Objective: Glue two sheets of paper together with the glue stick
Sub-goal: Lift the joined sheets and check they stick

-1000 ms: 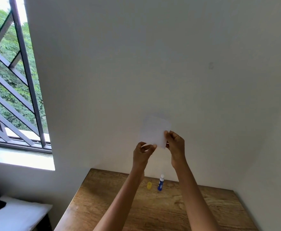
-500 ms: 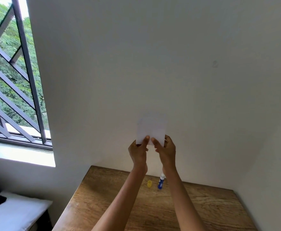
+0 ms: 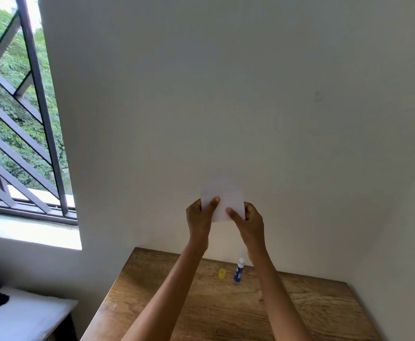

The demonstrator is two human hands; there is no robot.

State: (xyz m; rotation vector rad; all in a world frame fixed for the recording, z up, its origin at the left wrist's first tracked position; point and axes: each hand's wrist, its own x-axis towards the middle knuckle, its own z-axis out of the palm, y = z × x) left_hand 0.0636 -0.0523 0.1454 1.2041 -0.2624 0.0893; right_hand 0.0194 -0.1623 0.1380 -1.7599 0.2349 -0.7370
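A small white paper (image 3: 222, 196) is held up in front of the wall, well above the wooden table (image 3: 300, 316). My left hand (image 3: 199, 217) pinches its lower left edge with the thumb on the front. My right hand (image 3: 247, 221) pinches its lower right edge the same way. Whether it is one sheet or two pressed together I cannot tell. A blue glue stick (image 3: 239, 269) stands uncapped at the back of the table, its white tip up. Its yellow cap (image 3: 222, 273) stands just to its left.
A white wall rises right behind the table. A barred window (image 3: 22, 114) is at the left, with a sill under it. A white cushion (image 3: 24, 316) lies on a low surface at the lower left, beside the table's left edge.
Both hands shifted their grip on the paper: the thumbs moved onto its front near the lower corners, and the paper turned from tilted to nearly square. The view tilted slightly.
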